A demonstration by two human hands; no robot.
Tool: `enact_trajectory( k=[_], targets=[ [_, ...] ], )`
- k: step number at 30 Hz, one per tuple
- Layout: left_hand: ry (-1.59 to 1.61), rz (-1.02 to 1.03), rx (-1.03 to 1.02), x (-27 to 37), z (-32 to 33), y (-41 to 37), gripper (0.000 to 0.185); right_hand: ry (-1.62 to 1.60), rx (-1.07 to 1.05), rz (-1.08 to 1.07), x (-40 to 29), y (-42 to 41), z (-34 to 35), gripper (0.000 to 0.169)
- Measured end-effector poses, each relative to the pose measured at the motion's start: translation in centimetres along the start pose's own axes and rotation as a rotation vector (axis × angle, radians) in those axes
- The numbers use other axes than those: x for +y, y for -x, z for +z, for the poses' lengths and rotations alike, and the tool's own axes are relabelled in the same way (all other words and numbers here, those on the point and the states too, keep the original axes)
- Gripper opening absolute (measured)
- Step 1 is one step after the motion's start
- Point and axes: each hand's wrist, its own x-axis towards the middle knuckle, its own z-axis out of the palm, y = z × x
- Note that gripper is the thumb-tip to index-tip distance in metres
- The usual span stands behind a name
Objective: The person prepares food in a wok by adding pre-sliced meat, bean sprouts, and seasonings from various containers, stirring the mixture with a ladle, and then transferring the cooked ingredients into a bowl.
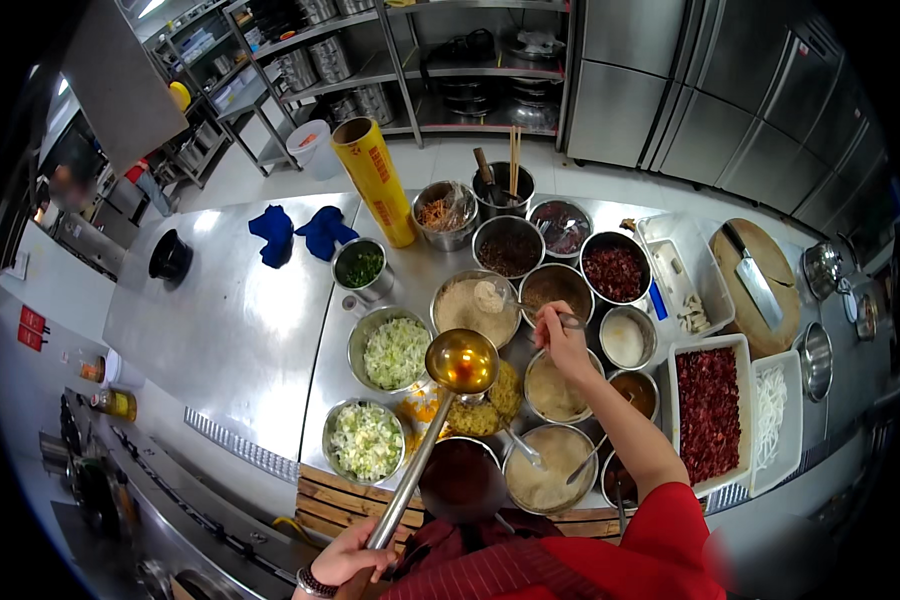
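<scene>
My left hand [352, 551] grips the long handle of a metal ladle [410, 469]. Its golden-looking bowl reaches over the middle of the containers; it seems to hold some amber liquid. In my right hand [566, 337] is the handle of a metal spoon [523, 306]. Pale beige powder [488, 296] is heaped in the spoon, above a round metal pot of similar powder [457, 319]. Beside my right wrist stands a pot of beige seasoning [555, 386], and a bowl of white granules [622, 339] is to its right. Yellowish-brown paste [476, 416] lies below the ladle's bowl, its container mostly hidden.
Chopped vegetables fill two metal bowls [388, 349] [365, 441] on the left. A yellow film roll [375, 184] stands upright behind. On the right are a tray of dark red pieces [709, 412] and a cleaver [757, 285] on a round chopping board [784, 266]. Blue cloths [271, 234] lie left.
</scene>
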Motion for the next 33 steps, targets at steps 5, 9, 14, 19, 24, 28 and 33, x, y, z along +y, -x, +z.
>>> enact_trajectory(
  k=[5, 9, 14, 19, 24, 28, 33],
  targets=[
    [-0.068, 0.052, 0.003, 1.9, 0.8, -2.3, 0.039, 0.129, -0.128, -0.140, -4.2, 4.1, 0.2, 0.014],
    [-0.088, 0.065, 0.064, 3.2, 1.7, -3.4, 0.039, 0.634, -0.259, -0.646, -5.2, 3.1, -0.5, 0.006],
    [-0.128, 0.077, 0.097, 3.1, 2.0, -3.7, 0.039, 0.866, -0.093, -0.717, 0.6, -7.5, -2.3, 0.010],
    [-0.013, 0.037, 0.095, 3.3, 2.7, -3.3, 0.040, 0.831, -0.210, -0.508, 4.0, -11.3, -0.7, 0.006],
    [0.004, 0.035, 0.117, 3.4, 2.7, -4.1, 0.040, 0.495, -0.076, -0.169, 4.1, -11.3, -0.5, 0.017],
    [-0.034, 0.068, 0.103, 4.3, 2.8, -5.6, 0.039, 0.264, 0.062, -0.055, 3.8, -12.0, -2.4, 0.022],
    [-0.051, 0.097, 0.104, 5.1, 3.2, -7.7, 0.037, 0.197, 0.084, -0.100, 0.6, -10.2, -2.9, 0.022]
  ],
)
